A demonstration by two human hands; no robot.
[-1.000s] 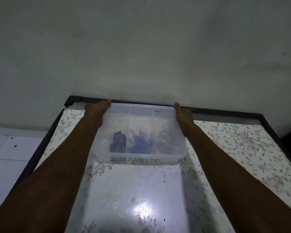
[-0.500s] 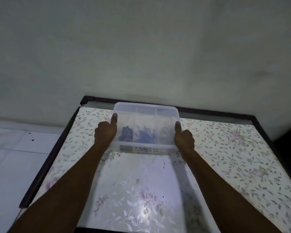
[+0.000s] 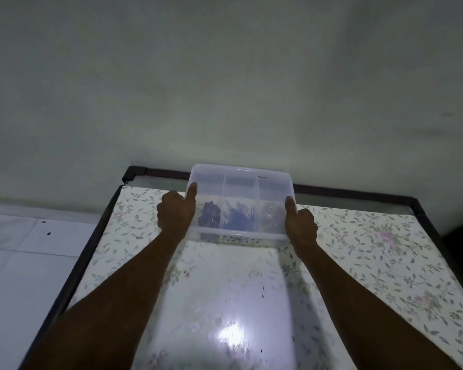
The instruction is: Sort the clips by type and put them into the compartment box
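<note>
Clear plastic under both thumbs: left hand [image 3: 175, 213] and right hand [image 3: 301, 227] grip the box [image 3: 241, 182] by its sides, fingers curled beneath, thumbs up the walls. A second ago the hands were at its far corners; now they hold nearer the front. Sorting looks finished. Box at 12 o'clock on the table [image 3: 372, 252], tilted toward the camera. Dark clips [image 3: 210, 216] left, blue clips [image 3: 237, 217] middle, clear clips [image 3: 270, 213] right.

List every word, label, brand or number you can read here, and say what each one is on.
None can be read.
The clear compartment box, held by the left hand and right hand, has a small dark mark near its far rim, too small to tell whether it is text.
The tablecloth bears only a flower print.
</note>
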